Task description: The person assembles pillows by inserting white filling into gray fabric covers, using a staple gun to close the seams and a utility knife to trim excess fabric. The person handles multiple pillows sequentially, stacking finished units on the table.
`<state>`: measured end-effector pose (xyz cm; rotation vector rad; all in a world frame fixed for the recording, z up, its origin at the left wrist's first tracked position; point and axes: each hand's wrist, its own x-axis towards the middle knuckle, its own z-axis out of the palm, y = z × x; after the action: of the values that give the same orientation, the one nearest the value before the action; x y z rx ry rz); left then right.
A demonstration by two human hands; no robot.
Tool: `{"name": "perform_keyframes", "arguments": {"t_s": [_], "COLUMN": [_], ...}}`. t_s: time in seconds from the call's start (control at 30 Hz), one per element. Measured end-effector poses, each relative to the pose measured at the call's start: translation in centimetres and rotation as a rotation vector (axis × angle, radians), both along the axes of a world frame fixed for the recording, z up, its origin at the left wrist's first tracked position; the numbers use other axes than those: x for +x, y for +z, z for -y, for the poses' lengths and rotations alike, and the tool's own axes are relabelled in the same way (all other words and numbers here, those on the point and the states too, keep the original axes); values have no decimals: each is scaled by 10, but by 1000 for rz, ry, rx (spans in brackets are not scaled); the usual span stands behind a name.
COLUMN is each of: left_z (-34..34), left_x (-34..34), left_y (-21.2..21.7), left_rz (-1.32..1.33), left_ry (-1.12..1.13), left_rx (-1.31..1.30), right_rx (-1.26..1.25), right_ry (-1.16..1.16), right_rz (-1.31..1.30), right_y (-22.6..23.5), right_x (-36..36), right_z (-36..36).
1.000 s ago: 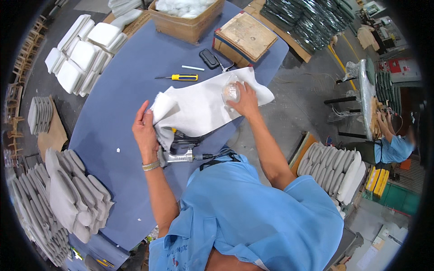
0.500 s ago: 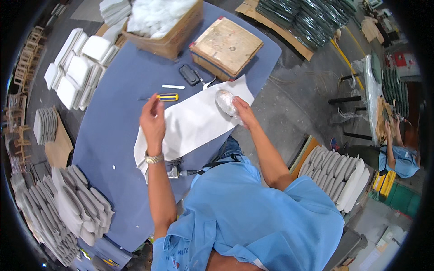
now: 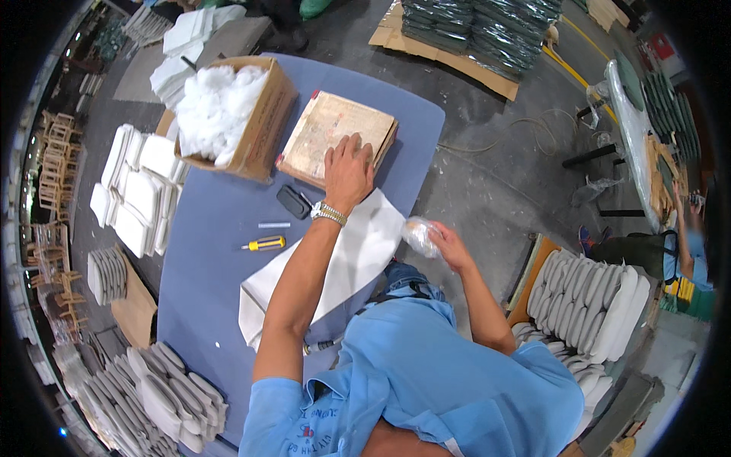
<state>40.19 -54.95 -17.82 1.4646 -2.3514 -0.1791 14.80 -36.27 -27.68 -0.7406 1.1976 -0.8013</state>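
My left hand (image 3: pixel 349 171) reaches across the blue table (image 3: pixel 205 289) and lies on the top of a flat wooden box (image 3: pixel 316 129), fingers stretched out. A crumpled bundle in clear plastic (image 3: pixel 419 236) is held in my right hand (image 3: pixel 451 247), off the table's right edge; its contents cannot be made out. Between my arms a long piece of white fabric (image 3: pixel 362 240) lies slantwise on the table, partly under my left forearm. Left of that forearm are a yellow-handled screwdriver (image 3: pixel 266 244), a small pale strip (image 3: pixel 274 225) and a black, flat oblong thing (image 3: pixel 293 202).
A cardboard box (image 3: pixel 268 126) of white stuffing (image 3: pixel 217 110) stands at the table's far left. Grey cushions (image 3: pixel 179 396) are stacked at near left, more (image 3: pixel 582 301) on the right. Dark plastic-wrapped goods (image 3: pixel 472 30) lie beyond. Another person (image 3: pixel 685 244) works at the far right.
My left hand has moved from above the screwdriver, forward and right onto the wooden box. My right hand, still holding the plastic bundle, has moved off the fabric to the right. The view has shifted.
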Motion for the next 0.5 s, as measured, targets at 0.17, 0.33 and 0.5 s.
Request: {"name": "perform_keyframes", "arguments": {"t_s": [0.17,0.33,0.5], "left_z": [60,98,85], "left_x": [-31,-40,-9], "left_y": [9,53,112], "left_rz": [139,403,341], "left_ry": [-205,-305,-364], "left_rx": [-6,239,146], "right_rx": [-59,-50,-126], "right_ry": [73,7,-159], "right_rz": [-15,-29,8], "right_y": [0,13,20], "right_x": [5,17,11], "right_z": [-1,-8,-10]}}
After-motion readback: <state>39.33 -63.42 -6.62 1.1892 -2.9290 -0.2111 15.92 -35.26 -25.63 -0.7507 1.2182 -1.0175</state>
